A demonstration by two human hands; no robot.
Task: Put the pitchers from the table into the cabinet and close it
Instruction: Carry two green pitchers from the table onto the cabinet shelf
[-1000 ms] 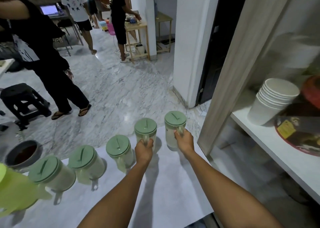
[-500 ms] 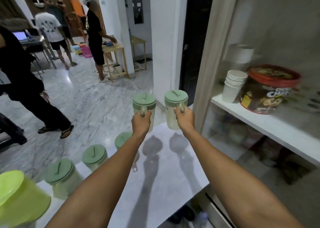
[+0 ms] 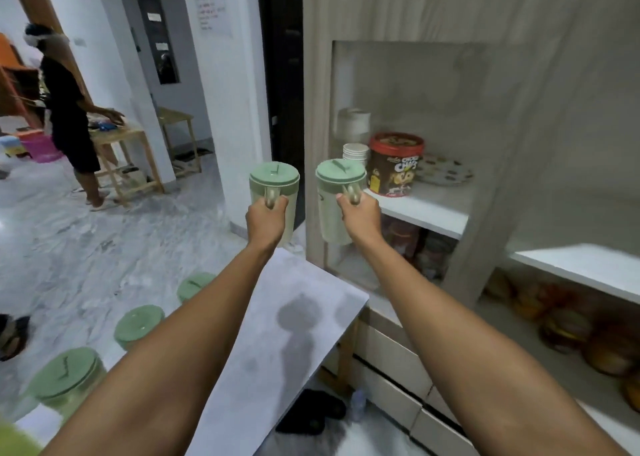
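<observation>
Green-lidded pitchers [image 3: 273, 192] in both fists [image 3: 266, 218].

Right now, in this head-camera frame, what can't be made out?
- Third green-lidded pitcher: body hidden behind the left forearm.
- Yellow-green container: cut off by the bottom-left corner.
- Lower cabinet shelf contents: blurred.
- White wall notice: writing too small.
- Cabinet door: not identifiable.

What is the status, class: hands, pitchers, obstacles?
Left hand shut on left pitcher, right hand shut on right pitcher. Both airborne, facing cabinet shelf. Cereal tub and cups crowd it.
</observation>
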